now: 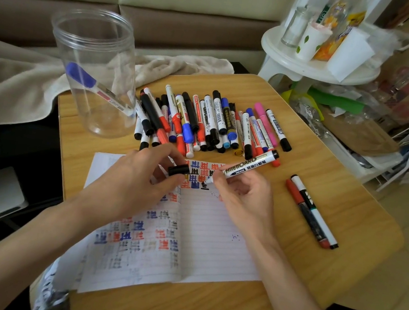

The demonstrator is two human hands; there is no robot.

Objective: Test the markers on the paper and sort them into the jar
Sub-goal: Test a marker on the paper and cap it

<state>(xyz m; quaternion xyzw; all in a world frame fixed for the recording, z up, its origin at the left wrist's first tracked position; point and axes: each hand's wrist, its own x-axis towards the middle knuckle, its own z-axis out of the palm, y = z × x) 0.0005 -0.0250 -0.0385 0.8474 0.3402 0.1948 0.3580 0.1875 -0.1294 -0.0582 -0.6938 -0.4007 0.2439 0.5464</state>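
My right hand (243, 197) grips a white whiteboard marker (247, 166), its tip down on the lined paper (213, 235) beside rows of red, blue and black test marks. My left hand (133, 180) pinches the marker's black cap (178, 170) just left of the tip. A heap of several markers (208, 125) lies on the table behind the paper. The clear plastic jar (95, 72) stands at the table's back left corner with one blue-capped marker (92, 86) leaning inside.
Two markers, one red and one white (310, 212), lie apart at the right on the small wooden table (343, 184). A beige towel (14, 77) is draped at the left. A white stool (317, 65) loaded with cups and bottles stands behind the table's right side.
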